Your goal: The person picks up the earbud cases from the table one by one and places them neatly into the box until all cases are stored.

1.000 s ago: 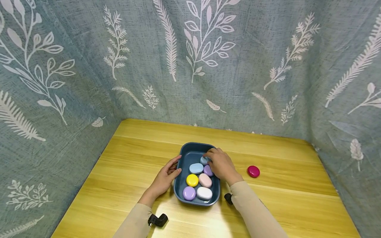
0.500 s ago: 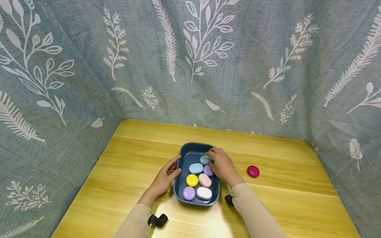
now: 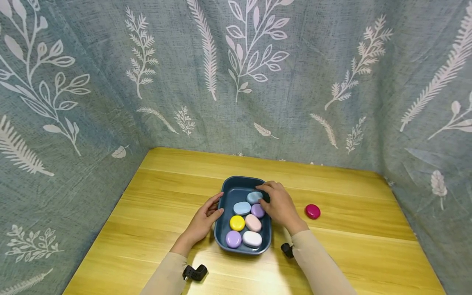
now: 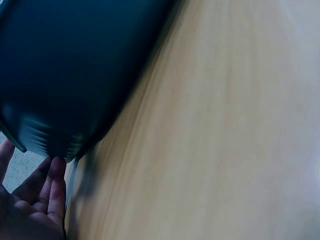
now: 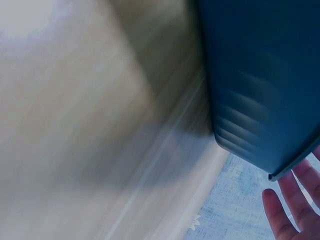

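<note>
A dark blue rounded tray (image 3: 230, 196) stands on the wooden table. In it lie several glossy, rounded pieces like small soaps: a grey-blue oval piece (image 3: 254, 198), a light blue one (image 3: 242, 208), and purple, yellow, pink and white ones. My left hand (image 3: 203, 221) rests its thumb and fingertips against the tray's left side; in the left wrist view the fingers touch the outer wall. Over the tray's right rim, my right hand (image 3: 282, 205) has its thumb and forefinger spread beside the grey-blue piece, holding nothing visible. Whether the thumb touches that piece cannot be told.
A crimson round piece (image 3: 312, 211) lies on the wooden table (image 3: 350, 233) to the right of the tray. Patterned grey-blue cloth (image 3: 206, 123) hangs behind the table and at both sides. Each wrist carries a small black camera (image 3: 199, 272).
My right hand's fingers have spread and drawn slightly right off the grey-blue oval piece, which now shows more fully in the tray. The left hand has stayed at the tray's side.
</note>
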The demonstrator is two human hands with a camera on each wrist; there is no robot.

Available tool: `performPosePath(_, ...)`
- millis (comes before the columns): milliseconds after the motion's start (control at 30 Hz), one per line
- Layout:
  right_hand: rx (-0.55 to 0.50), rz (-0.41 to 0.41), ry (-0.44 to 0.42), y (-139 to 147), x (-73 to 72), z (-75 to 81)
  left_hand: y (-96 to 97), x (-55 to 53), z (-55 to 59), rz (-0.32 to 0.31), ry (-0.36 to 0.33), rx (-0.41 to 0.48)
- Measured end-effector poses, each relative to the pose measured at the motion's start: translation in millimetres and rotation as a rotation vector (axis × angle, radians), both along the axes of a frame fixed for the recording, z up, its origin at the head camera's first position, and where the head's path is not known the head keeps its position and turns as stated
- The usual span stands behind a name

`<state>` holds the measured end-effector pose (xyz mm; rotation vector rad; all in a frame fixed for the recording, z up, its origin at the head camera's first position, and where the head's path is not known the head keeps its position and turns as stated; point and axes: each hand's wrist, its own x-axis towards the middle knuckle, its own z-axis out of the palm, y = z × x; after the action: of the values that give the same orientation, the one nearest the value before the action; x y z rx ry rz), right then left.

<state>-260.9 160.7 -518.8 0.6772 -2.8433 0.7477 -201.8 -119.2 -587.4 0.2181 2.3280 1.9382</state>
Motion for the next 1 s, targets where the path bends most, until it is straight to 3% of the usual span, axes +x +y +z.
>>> performPosePath(433, -0.069, -0.062, -0.020, 17, 9.4, 5.5, -0.1, 0.2, 0.7, 0.001, 0.000, 0.002)
performPosePath(733, -0.102, -0.097, 0.038, 41, 17.5, 8.7, 1.1, 0.3, 1.2, 0.001, -0.003, 0.002)
performPosePath(1000, -0.069, -0.147, 0.073, 64, 22.1, 6.1, -0.5, -0.3, 0.0, 0.001, 0.009, -0.003)
